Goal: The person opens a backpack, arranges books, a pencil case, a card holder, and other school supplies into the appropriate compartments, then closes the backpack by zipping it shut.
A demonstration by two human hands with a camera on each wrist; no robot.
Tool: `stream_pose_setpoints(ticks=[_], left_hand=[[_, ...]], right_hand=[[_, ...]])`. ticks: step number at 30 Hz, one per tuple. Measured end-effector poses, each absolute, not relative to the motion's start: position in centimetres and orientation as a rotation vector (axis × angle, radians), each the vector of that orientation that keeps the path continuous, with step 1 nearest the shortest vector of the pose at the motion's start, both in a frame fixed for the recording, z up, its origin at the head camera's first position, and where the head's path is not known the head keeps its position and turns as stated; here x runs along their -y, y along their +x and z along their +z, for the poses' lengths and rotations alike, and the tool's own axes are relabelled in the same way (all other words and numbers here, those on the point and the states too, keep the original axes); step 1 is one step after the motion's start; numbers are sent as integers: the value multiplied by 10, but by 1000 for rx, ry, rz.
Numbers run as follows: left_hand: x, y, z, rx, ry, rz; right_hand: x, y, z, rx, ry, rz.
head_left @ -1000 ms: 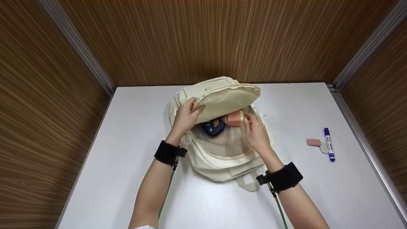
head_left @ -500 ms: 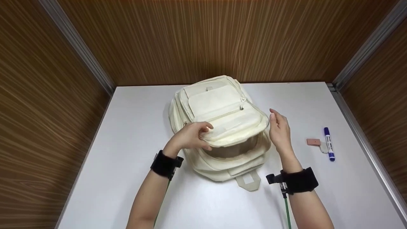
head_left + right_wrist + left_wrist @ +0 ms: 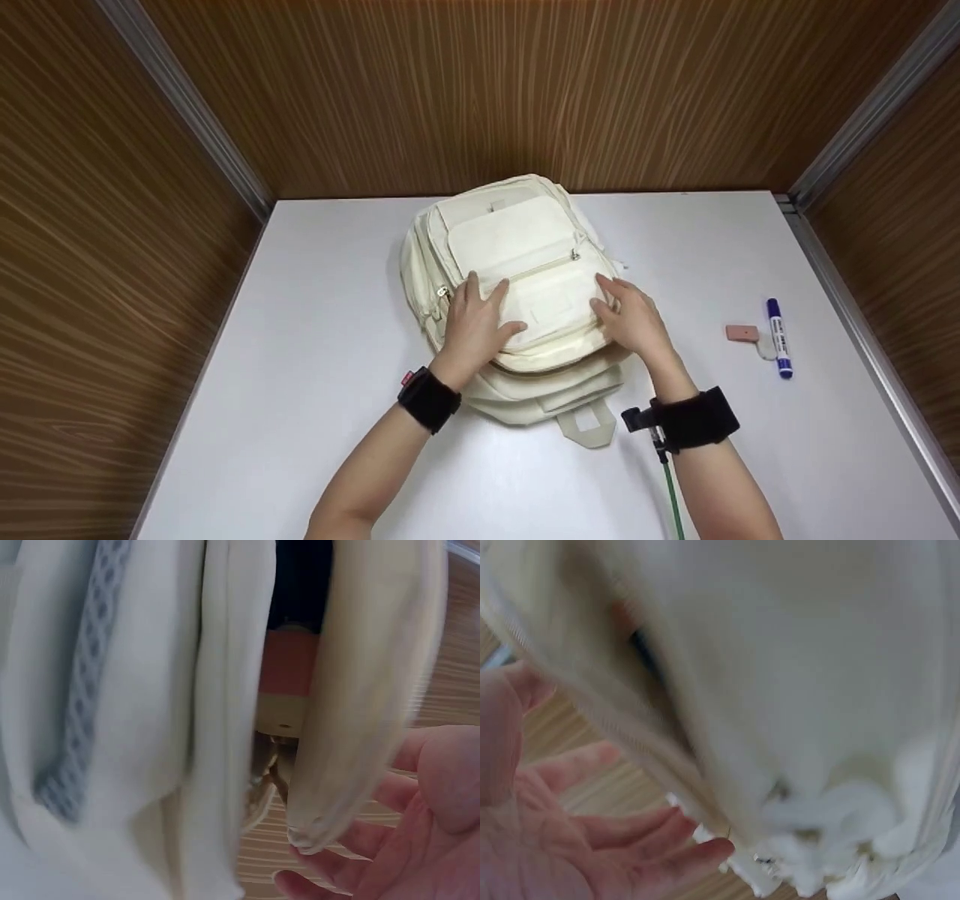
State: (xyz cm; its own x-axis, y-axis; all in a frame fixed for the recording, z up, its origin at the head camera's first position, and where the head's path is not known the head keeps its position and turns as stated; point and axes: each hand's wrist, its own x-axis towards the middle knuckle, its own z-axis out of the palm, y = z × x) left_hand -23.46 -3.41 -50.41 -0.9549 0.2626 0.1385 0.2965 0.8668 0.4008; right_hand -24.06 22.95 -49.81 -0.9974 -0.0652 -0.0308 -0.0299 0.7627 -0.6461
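Note:
A cream backpack (image 3: 517,240) lies on the table, its front panel (image 3: 551,307) folded down over the main compartment. In the head view my left hand (image 3: 474,322) is at the panel's left part, fingers spread. My right hand (image 3: 636,319) is at the panel's right edge, its fingers slightly bent. Through the side gap in the right wrist view, an orange-pink thing with a cream end (image 3: 289,667) and a dark blue thing (image 3: 301,581) show inside. The left wrist view is blurred; my left palm (image 3: 577,840) appears beside the unzipped opening.
A blue-capped marker (image 3: 780,337) and a small pink piece (image 3: 742,333) with a pale loop lie on the white table (image 3: 322,300) to the right. Wood-grain panels (image 3: 480,97) stand behind and at both sides. A carry loop (image 3: 589,431) sticks out toward the front.
The front panel has come down over the compartment, hiding the contents from the head view. My right hand left the orange thing, swung right, then came back to the panel's edge.

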Motion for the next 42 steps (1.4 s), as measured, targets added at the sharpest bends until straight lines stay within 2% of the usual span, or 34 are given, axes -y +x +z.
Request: stream_pose_setpoints(ticks=[6,16,26,29,36,42], left_hand=[[23,-236,-513,3003,-466,-388],[34,-258,-513,3097,-588,-466],[51,-277,-520,3022,-682,-624],[51,-277,-521,3015,-706,-679],[48,-276,-524,2972,-742,-685],[52,-279,-524,2961,-804,-691]], right_hand=[[-224,-232,-513,-2888,6,-1074],[-208,-213,-520,-2996,171,-987],[-189,-199,-521,-3142,113,-857],[-186,-202,-517,-3249,34,-846],[-171,-229,-513,-3332,-431,-570],[-164,-252,-515,-3200,-480,-406]])
